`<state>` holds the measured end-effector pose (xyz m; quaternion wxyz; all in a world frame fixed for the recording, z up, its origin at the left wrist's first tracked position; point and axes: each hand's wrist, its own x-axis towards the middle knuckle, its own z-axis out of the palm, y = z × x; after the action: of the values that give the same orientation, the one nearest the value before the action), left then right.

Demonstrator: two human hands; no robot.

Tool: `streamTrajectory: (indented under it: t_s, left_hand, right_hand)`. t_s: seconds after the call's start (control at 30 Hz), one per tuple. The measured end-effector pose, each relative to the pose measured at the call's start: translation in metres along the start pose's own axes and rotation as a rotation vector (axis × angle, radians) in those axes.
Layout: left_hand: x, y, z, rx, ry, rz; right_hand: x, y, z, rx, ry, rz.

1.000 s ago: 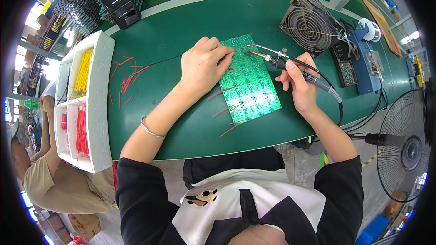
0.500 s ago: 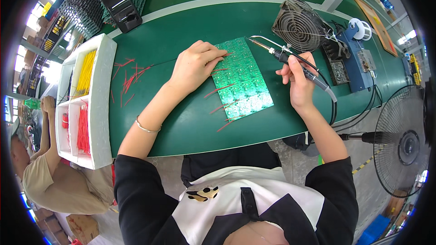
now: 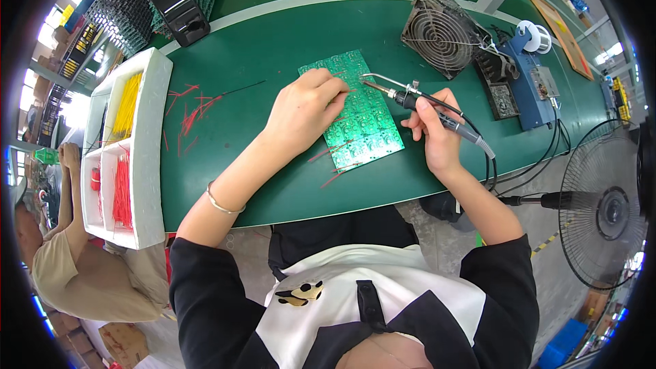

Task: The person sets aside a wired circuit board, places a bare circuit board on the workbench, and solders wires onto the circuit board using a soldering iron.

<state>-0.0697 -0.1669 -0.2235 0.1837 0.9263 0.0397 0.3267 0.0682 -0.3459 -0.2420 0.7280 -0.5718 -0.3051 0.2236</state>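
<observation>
A green circuit board panel lies on the green bench in front of me. Several red wires stick out over its left edge. My left hand is over the board's left side, thumb and forefinger pinched on a red wire whose end shows at the fingertips. In my right hand is a soldering iron, held like a pen, with a thin curved metal tube along it. Its tip points left over the board, close to my left fingertips; whether it touches cannot be made out.
Loose red wires and a white foam box of yellow and red wires lie left. A square fan, a blue soldering station and a solder spool stand right. A pedestal fan and a co-worker flank me.
The soldering iron has come left and down, its tip now over the board near my left fingers. My left hand has shifted slightly down the board, and the board has turned a little.
</observation>
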Motion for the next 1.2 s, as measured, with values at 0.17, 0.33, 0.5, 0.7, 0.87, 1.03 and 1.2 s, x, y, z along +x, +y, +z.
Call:
streamTrajectory:
  t_s: [0.17,0.33,0.5,0.7,0.87,1.03,1.2]
  left_hand:
    - [-0.005,-0.002,0.011,0.067,0.006,-0.075]
    - [-0.008,0.000,0.014,0.114,0.036,-0.059]
    - [-0.009,-0.001,0.015,0.135,0.043,-0.059]
    - [-0.010,-0.002,0.016,0.135,0.056,-0.041]
    - [-0.010,-0.002,0.015,0.133,0.057,-0.038]
    - [-0.010,-0.001,0.015,0.135,0.059,-0.038]
    - [-0.012,-0.003,0.015,0.125,0.063,-0.040]
  right_hand:
    - [-0.011,0.001,-0.005,0.041,0.006,0.056]
    - [-0.010,-0.001,-0.005,0.041,0.019,0.082]
    - [-0.011,0.000,-0.004,0.033,-0.003,0.056]
    - [-0.011,0.000,-0.003,-0.003,-0.023,0.046]
    - [-0.012,-0.001,-0.001,-0.027,-0.040,0.033]
    - [-0.012,-0.002,-0.001,-0.057,-0.035,0.044]
    - [-0.012,0.000,0.000,-0.019,-0.029,0.034]
